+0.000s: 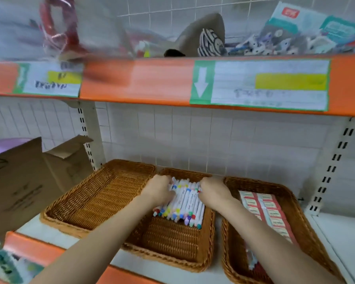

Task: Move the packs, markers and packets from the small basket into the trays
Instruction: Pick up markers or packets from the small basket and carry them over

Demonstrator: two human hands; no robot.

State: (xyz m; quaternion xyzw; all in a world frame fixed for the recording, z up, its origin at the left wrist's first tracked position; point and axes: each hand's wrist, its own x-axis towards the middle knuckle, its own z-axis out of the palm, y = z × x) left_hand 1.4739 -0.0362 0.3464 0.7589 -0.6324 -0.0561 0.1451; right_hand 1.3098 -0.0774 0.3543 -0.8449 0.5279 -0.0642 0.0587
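Three brown wicker trays stand side by side on the white lower shelf. In the middle tray lies a bundle of white markers with coloured caps. My left hand grips the bundle's left side and my right hand grips its right side, fingers curled over the far ends. The left tray holds nothing. The right tray holds rows of red and white packs. No small basket is in view.
An open cardboard box stands left of the trays. An orange shelf edge with paper labels hangs overhead, with mixed goods on top. White slotted uprights flank the bay. An orange front lip borders the lower shelf.
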